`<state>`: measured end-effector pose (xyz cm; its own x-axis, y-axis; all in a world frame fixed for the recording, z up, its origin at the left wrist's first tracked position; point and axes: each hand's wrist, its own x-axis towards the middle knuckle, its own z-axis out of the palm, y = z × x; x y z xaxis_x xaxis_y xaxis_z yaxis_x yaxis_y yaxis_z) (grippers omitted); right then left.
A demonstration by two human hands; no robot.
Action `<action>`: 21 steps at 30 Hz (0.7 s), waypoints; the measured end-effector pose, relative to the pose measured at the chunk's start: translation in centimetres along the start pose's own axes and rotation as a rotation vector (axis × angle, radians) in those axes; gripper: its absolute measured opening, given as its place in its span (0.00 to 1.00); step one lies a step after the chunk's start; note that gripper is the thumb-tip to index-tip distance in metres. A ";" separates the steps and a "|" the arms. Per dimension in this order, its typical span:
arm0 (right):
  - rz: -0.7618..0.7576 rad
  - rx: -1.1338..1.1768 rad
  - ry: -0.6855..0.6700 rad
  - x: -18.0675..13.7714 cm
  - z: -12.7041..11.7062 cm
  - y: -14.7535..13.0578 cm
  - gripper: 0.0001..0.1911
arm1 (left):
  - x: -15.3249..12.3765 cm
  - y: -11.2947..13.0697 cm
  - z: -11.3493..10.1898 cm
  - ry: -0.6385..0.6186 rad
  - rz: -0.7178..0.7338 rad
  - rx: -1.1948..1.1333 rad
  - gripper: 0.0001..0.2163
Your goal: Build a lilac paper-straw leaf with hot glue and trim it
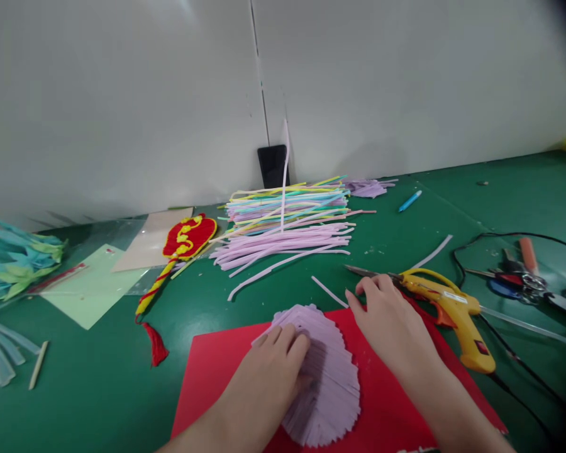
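A lilac oval piece [332,384], built of pipe cleaners laid side by side with a jagged edge, lies on a red sheet [217,358]. My left hand [271,368] holds it, fingers curled over its upper left part; the fingertips are partly hidden. Beyond the sheet's far edge, my right hand [382,314] reaches down with bent fingers apart. A short lilac pipe cleaner [329,291] ends by its fingertips. Scissors [358,271] lie just behind that hand, which hides part of them. A yellow glue gun [453,308] rests to its right.
Bundled pipe cleaners [283,242] lie at the back before a black phone [273,165] leaning on the wall. A red and yellow tasselled ornament [188,238], green paper [94,286] and glue sticks [0,352] are left. A blue pen [410,201], keys [532,283] and a black cable [514,234] are right.
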<state>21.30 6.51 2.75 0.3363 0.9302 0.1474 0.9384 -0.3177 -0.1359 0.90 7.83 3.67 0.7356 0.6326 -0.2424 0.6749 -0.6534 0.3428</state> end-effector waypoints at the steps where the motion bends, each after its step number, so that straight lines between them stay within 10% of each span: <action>1: 0.003 0.001 0.011 0.1 0.1 0.1 0.09 | 0.0 0.0 0.0 0.000 -0.002 -0.002 0.13; 21: -0.579 0.297 0.091 5.3 2.8 -4.5 0.17 | -0.2 1.0 -0.1 0.073 0.047 0.143 0.11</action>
<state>18.66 13.36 1.37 -0.1990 0.9122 0.3581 0.9121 0.3060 -0.2728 1.43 7.04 4.19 0.7637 0.6251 -0.1610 0.6453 -0.7322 0.2180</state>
